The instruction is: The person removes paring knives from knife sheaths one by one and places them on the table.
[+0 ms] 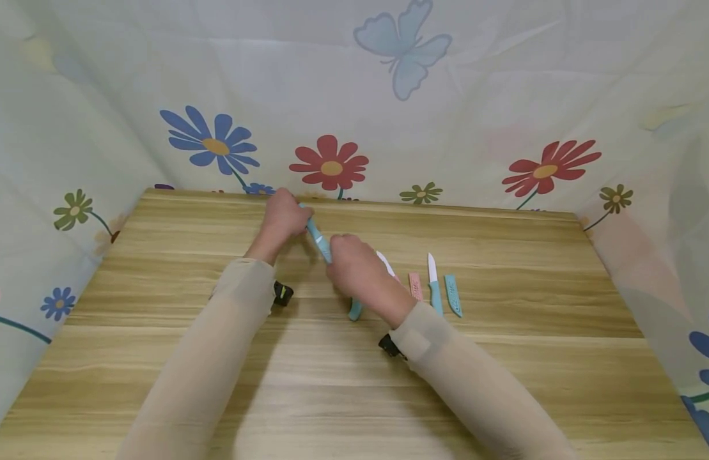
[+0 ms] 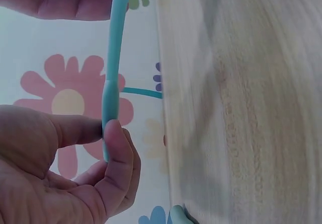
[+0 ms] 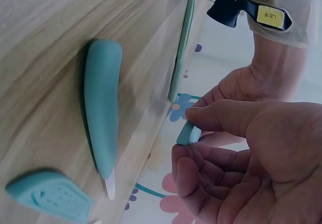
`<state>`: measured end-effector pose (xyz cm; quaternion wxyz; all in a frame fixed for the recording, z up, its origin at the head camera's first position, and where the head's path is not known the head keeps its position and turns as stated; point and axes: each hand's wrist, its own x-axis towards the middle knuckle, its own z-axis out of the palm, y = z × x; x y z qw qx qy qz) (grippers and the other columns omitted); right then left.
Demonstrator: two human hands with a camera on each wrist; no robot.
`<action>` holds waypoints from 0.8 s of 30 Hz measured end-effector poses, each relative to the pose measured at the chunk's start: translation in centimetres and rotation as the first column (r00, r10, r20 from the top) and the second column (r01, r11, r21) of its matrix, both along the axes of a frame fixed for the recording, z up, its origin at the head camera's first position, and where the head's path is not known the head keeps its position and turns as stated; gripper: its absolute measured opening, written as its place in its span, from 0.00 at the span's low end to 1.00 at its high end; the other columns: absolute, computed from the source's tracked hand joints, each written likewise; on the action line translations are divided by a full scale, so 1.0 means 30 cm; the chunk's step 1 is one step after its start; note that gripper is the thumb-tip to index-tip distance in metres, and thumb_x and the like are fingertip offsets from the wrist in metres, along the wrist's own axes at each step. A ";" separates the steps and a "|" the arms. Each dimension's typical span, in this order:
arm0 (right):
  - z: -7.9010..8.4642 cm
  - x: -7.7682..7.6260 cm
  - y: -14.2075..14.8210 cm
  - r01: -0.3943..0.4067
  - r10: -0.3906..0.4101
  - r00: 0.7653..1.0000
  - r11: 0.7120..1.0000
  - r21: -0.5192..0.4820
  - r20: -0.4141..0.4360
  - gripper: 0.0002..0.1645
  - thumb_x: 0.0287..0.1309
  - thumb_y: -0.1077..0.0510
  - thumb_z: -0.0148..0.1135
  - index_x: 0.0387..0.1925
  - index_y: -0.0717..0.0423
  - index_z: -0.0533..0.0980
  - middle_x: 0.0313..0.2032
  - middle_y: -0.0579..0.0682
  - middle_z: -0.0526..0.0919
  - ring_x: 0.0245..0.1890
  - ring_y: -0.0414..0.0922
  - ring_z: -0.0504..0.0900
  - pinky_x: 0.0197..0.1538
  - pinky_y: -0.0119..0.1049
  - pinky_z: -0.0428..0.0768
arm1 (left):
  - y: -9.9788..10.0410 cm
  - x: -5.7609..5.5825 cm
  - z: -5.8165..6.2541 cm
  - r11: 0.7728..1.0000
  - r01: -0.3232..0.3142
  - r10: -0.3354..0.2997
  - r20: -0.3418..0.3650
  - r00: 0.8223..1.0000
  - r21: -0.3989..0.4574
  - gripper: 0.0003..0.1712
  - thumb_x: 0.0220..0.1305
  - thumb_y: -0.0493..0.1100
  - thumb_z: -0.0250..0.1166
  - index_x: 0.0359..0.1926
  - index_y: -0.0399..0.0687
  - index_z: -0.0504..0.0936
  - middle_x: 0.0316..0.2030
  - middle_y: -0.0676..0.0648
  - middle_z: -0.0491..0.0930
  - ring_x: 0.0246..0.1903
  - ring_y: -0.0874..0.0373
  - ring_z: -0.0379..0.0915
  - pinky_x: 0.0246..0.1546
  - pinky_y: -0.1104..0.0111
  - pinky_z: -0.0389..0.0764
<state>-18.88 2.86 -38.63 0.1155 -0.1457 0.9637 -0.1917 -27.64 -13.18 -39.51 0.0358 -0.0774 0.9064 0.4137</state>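
Observation:
My left hand (image 1: 285,214) grips one end of a teal sheathed knife (image 1: 312,227) near the back of the table. At its other end my right hand (image 1: 357,268) holds the part with pale lettering, and a small white patch shows midway. The left wrist view has the knife (image 2: 114,48) edge-on, my left thumb and fingers pinching its lower end. In the right wrist view my right thumb and fingertips pinch a teal end (image 3: 188,133), with my left hand behind it. A teal handle (image 1: 355,310) lies below my right hand, partly covered by it.
Right of my right hand lie a white blade (image 1: 385,260), a pink sheath (image 1: 414,285), a white-bladed teal knife (image 1: 435,294) and a teal sheath (image 1: 454,295). A slim green piece (image 3: 183,48) lies on the table. A flowered curtain (image 1: 475,115) hangs behind the table's back edge.

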 end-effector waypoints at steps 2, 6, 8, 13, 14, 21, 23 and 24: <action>0.006 0.005 0.011 -0.007 0.007 1.000 1.000 -0.012 -0.012 0.04 0.69 0.63 0.63 0.39 0.60 0.75 0.35 0.54 0.78 0.25 0.46 0.80 0.21 0.35 0.80 | -0.003 0.007 0.002 0.998 -0.003 0.003 0.002 1.000 0.059 0.12 0.74 0.38 0.64 0.45 0.30 0.76 0.35 0.37 0.81 0.19 0.59 0.79 0.22 0.75 0.80; 0.013 0.013 0.033 -0.020 0.018 0.999 0.999 -0.032 -0.037 0.04 0.69 0.64 0.64 0.40 0.61 0.76 0.35 0.54 0.78 0.26 0.47 0.79 0.23 0.35 0.80 | -0.007 0.022 0.003 0.985 -0.006 0.005 0.009 1.000 0.171 0.24 0.76 0.39 0.64 0.62 0.26 0.70 0.51 0.30 0.78 0.22 0.62 0.80 0.35 0.68 0.87; 0.014 0.015 0.045 -0.022 0.020 0.998 0.999 -0.031 -0.054 0.04 0.69 0.64 0.64 0.41 0.61 0.77 0.35 0.53 0.78 0.27 0.47 0.79 0.25 0.35 0.80 | -0.008 0.030 0.003 0.974 -0.009 0.007 0.008 1.000 0.226 0.25 0.76 0.39 0.64 0.64 0.26 0.69 0.53 0.30 0.77 0.22 0.62 0.80 0.41 0.63 0.89; 0.018 0.023 0.076 -0.019 0.017 0.995 1.000 -0.018 -0.094 0.09 0.69 0.61 0.67 0.48 0.60 0.80 0.38 0.51 0.78 0.31 0.46 0.80 0.30 0.35 0.80 | -0.004 0.049 0.007 0.918 -0.031 0.030 0.008 1.000 0.395 0.24 0.78 0.39 0.63 0.65 0.28 0.68 0.54 0.33 0.76 0.32 0.56 0.84 0.50 0.57 0.87; 0.020 0.025 0.083 -0.016 0.014 0.995 1.000 -0.017 -0.099 0.11 0.70 0.61 0.67 0.50 0.60 0.80 0.39 0.50 0.78 0.32 0.46 0.80 0.31 0.35 0.81 | -0.003 0.053 0.009 0.904 -0.034 0.034 0.008 0.999 0.426 0.24 0.78 0.39 0.62 0.65 0.28 0.68 0.55 0.33 0.75 0.35 0.54 0.85 0.52 0.57 0.86; 0.033 0.044 0.137 -0.019 0.017 0.986 1.000 -0.010 -0.165 0.18 0.68 0.60 0.70 0.57 0.57 0.81 0.43 0.50 0.80 0.33 0.47 0.80 0.33 0.36 0.81 | 0.005 0.086 0.020 0.825 -0.048 0.052 0.009 0.999 0.563 0.26 0.78 0.38 0.63 0.68 0.30 0.65 0.56 0.34 0.74 0.40 0.52 0.86 0.49 0.62 0.87; 0.036 0.049 0.155 -0.025 0.023 0.981 1.000 -0.013 -0.192 0.19 0.68 0.60 0.70 0.58 0.57 0.82 0.44 0.50 0.80 0.34 0.47 0.79 0.33 0.37 0.80 | 0.010 0.096 0.020 0.795 -0.053 0.058 0.012 0.998 0.604 0.26 0.78 0.38 0.63 0.68 0.30 0.65 0.56 0.35 0.73 0.42 0.52 0.85 0.48 0.64 0.87; 0.038 0.052 0.165 -0.027 0.024 0.979 1.000 -0.014 -0.202 0.19 0.67 0.60 0.70 0.58 0.56 0.82 0.44 0.50 0.80 0.33 0.47 0.79 0.32 0.37 0.80 | 0.013 0.102 0.021 0.778 -0.056 0.061 0.013 0.998 0.626 0.26 0.78 0.37 0.63 0.68 0.30 0.64 0.56 0.35 0.72 0.42 0.52 0.85 0.48 0.64 0.87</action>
